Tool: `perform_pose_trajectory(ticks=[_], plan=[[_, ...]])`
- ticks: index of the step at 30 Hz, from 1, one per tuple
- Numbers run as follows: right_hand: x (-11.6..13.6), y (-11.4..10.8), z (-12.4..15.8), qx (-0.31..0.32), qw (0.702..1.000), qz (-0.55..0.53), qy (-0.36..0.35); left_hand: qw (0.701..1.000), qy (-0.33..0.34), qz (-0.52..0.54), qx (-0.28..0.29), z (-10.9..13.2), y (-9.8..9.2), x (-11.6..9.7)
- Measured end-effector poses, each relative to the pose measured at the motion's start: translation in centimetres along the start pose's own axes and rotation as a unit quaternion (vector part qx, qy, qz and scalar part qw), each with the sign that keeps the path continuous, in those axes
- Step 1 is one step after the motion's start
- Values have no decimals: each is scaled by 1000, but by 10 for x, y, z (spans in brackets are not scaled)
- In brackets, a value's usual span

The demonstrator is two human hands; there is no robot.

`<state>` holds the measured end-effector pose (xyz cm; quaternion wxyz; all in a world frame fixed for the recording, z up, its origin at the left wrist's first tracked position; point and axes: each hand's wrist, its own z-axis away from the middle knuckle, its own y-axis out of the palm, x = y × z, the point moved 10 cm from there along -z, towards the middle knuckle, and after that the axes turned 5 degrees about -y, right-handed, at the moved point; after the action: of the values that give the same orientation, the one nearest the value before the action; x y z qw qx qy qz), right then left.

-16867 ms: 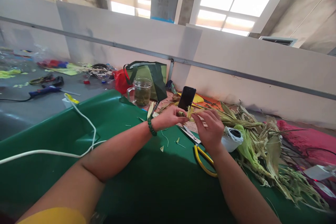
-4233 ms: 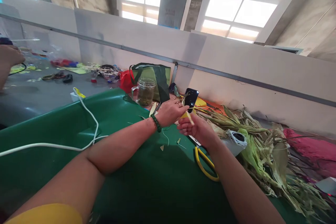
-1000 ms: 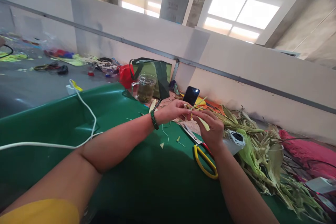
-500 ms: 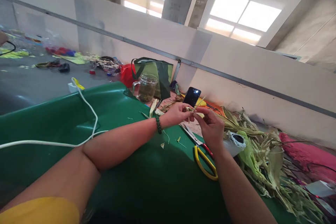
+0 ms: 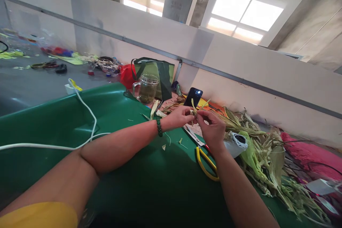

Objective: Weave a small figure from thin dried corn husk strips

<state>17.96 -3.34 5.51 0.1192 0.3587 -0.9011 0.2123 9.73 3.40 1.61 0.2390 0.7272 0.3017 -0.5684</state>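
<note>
My left hand [image 5: 179, 117] pinches a small pale piece of corn husk [image 5: 192, 104] between thumb and fingers, with a green bead bracelet [image 5: 159, 127] at its wrist. Close on its right, my right hand [image 5: 213, 128] is closed, fingertips pressed on the same husk. Narrow husk ends stick up above the fingers; the part between the fingertips is mostly hidden. Below the hands, scissors with yellow and red handles [image 5: 206, 166] lie on the green sheet [image 5: 149, 174]. A dark phone [image 5: 194, 96] leans just behind the hands.
Dried corn husks [image 5: 267, 153] are heaped at right beside a roll of white cord [image 5: 237, 143] and pink fabric [image 5: 312, 153]. A glass mug [image 5: 148, 91] stands before a green bag [image 5: 162, 74]. A white cable [image 5: 89, 114] crosses the sheet at left. Husk scraps lie near the scissors.
A husk strip now points up between the hands, where a flap stuck out under my right fingers before. My right hand has drawn slightly closer to the left. The view has shifted slightly.
</note>
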Motion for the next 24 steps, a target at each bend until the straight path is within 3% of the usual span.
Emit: perform_pose_trajectory(ticks=[6,12,14,16,19,21,24], plan=[[0,0,1,3,1000,9,-6,1000,18,-13,-12,0,-3,-6],[-38,0,10,-38,979,-119,159,991,49,-109,-59,3,-10,-15],[-43,4,10,-28,970,-158,181,989,55,-124,-63,4,-9,-17],[-37,1,6,-27,976,-149,155,990,49,-124,-54,3,-7,-16],[-10,-12,1,-44,995,-76,38,994,25,-100,-23,1,-3,-9],[11,-13,1,-28,998,-31,-42,996,21,-90,-5,0,-1,-7],[27,-9,1,14,995,7,-100,995,31,-94,-4,0,-2,-8]])
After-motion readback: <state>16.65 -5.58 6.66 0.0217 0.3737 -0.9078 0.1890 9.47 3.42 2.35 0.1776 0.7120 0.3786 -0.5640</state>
